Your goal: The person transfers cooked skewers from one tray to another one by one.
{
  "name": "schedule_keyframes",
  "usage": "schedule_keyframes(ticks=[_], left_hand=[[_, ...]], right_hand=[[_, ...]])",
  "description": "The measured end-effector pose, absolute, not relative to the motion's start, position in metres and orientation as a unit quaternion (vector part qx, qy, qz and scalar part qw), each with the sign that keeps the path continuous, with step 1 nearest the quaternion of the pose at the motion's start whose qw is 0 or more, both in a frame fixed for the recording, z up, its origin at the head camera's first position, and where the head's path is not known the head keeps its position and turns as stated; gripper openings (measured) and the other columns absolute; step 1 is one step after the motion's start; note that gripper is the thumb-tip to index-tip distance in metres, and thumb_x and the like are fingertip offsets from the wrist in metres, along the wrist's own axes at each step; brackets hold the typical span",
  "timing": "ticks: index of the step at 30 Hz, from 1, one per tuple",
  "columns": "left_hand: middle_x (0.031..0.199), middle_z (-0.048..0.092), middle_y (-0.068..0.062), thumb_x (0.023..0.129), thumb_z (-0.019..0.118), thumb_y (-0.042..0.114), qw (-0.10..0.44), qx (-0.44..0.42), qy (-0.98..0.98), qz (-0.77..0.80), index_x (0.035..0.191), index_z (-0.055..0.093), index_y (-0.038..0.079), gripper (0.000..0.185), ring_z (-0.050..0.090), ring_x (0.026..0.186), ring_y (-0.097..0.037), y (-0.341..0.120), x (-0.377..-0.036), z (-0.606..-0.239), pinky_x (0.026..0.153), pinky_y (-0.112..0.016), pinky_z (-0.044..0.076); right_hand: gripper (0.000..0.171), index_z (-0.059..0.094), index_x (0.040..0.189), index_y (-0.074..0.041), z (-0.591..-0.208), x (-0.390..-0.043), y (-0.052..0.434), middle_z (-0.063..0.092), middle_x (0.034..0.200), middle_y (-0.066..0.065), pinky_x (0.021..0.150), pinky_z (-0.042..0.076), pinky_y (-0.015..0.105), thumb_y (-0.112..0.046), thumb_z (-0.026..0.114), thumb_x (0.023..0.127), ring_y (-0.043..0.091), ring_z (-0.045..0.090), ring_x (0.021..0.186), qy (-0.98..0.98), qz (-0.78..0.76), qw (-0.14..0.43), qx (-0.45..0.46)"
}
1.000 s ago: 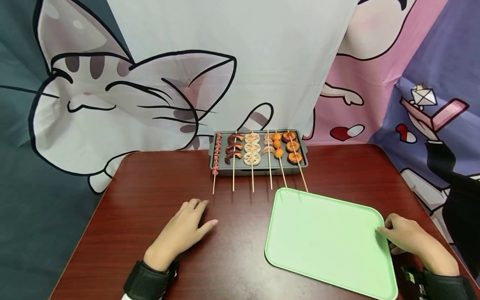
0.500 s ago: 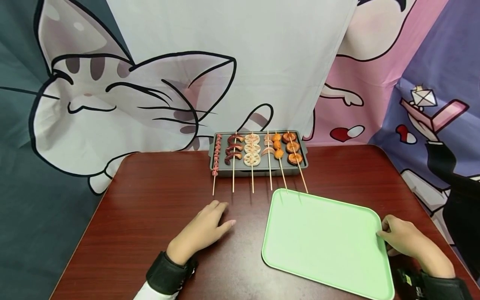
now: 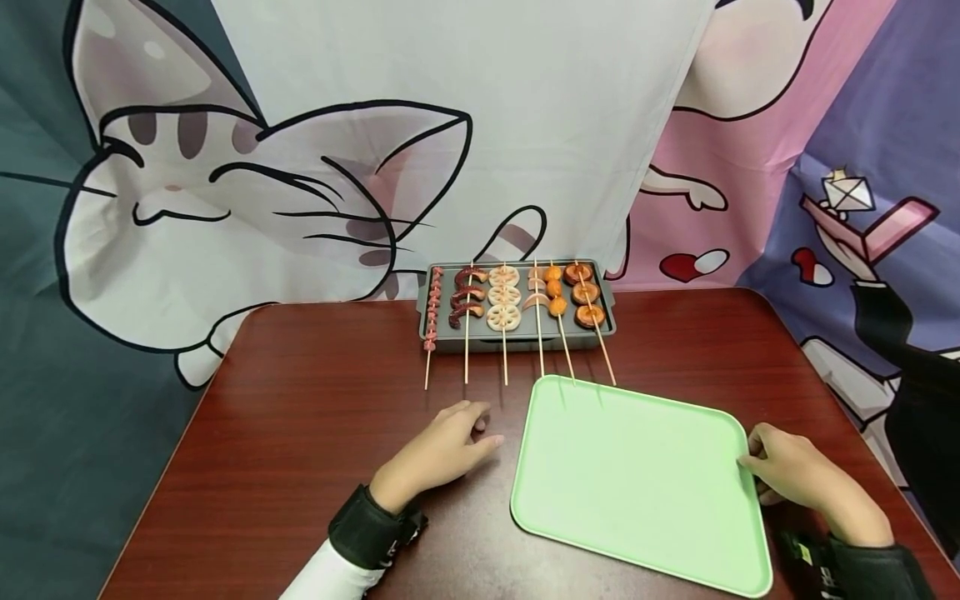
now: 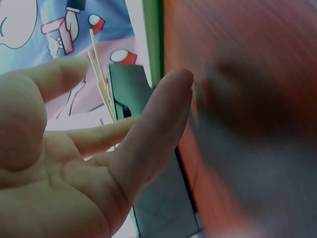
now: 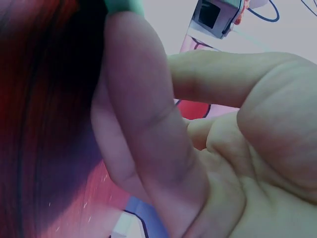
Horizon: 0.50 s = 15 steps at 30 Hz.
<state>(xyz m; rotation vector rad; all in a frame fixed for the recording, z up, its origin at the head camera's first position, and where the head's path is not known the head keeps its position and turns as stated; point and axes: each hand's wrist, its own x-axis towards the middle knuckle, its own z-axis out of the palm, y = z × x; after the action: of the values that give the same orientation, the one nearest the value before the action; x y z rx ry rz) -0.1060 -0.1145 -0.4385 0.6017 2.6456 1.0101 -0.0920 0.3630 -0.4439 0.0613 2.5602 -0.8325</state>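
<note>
A light green tray [image 3: 637, 483] lies slightly askew on the table, its far left corner close to the skewer sticks. My right hand [image 3: 806, 479] grips its right edge, thumb on the rim; in the right wrist view only a sliver of green tray [image 5: 124, 5] shows past the fingers. Short of the tray's left edge is my left hand [image 3: 442, 446], holding nothing, with thumb and fingers spread apart. The left wrist view shows that hand [image 4: 89, 163] with a gap between thumb and fingers, the tray's green edge [image 4: 153, 44] beyond the fingertips.
At the back of the brown table [image 3: 300, 400] stands a dark grey grill pan [image 3: 487, 340]. Across it lie several skewers, among them lotus root slices [image 3: 504, 317], mushrooms [image 3: 589, 317] and orange balls [image 3: 557, 307]. A printed cloth [image 3: 562, 100] hangs behind the table.
The left hand has moved right, toward the tray's left edge. The tray has slid a little to the left together with the right hand. The grill pan and skewers have stayed put.
</note>
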Motion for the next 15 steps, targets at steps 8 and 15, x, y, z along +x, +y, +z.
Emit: schedule_keyframes(ticks=[8,15], left_hand=[[0.112,0.068,-0.013,0.101,0.065,0.022,0.151,0.142,0.877,0.433,0.141,0.057,-0.007,0.05,0.068,0.077,-0.017,-0.099,-0.112,-0.444,0.067,-0.027,0.057],[0.107,0.067,-0.017,0.099,0.068,0.011,0.182,0.102,0.844,0.494,0.144,0.051,-0.013,0.054,0.072,0.063,-0.027,-0.094,-0.112,-0.447,0.056,-0.035,0.063]], right_hand=[[0.017,0.052,0.103,0.007,-0.445,-0.096,0.354,0.062,0.09,0.015,0.056,0.063,0.032,-0.006,0.062,0.099,0.02,0.069,0.065,0.928,-0.301,0.22,0.013],[0.028,0.053,0.116,0.01,-0.445,-0.099,0.344,0.064,0.094,0.015,0.057,0.063,0.031,-0.01,0.063,0.1,0.019,0.068,0.07,0.925,-0.316,0.212,0.011]])
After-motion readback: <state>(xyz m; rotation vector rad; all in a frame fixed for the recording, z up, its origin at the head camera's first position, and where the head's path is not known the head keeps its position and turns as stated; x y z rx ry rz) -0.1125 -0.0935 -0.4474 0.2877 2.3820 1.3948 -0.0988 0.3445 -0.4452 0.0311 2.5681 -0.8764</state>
